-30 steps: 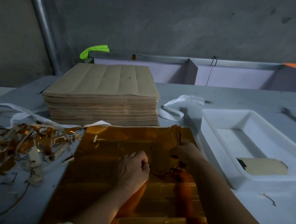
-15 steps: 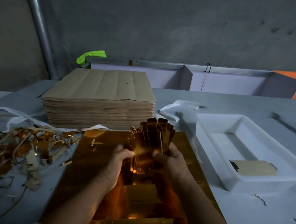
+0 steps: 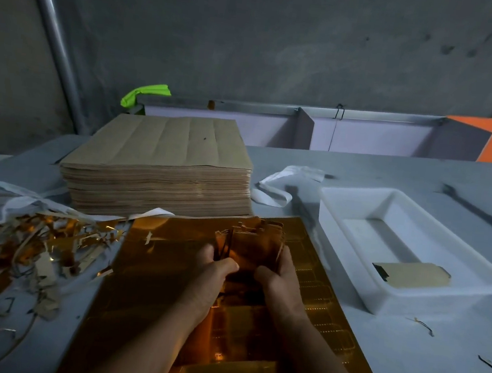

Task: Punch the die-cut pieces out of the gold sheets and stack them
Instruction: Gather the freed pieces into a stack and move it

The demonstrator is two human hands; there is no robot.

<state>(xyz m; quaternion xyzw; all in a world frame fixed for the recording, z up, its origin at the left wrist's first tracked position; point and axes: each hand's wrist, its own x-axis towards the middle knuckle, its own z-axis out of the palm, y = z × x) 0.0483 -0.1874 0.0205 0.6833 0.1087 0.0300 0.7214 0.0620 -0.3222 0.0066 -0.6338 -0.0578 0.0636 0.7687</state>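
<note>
Head view: we grip a bundle of gold pieces (image 3: 252,246) upright between both hands.
Our left hand (image 3: 211,275) and right hand (image 3: 282,283) curl round its sides, above the gold sheet (image 3: 152,286); a brown sheet stack (image 3: 162,159) lies behind, a white tray (image 3: 427,302) to the right, gold scraps (image 3: 23,242) to the left.

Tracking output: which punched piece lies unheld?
The single tan-faced piece in the white tray; the others form a gold bundle gripped by left hand and right hand.

wall (image 3: 284,38) — bare grey concrete | pipe (image 3: 57,45) slanting at left | table (image 3: 371,366) — grey | light dim
</note>
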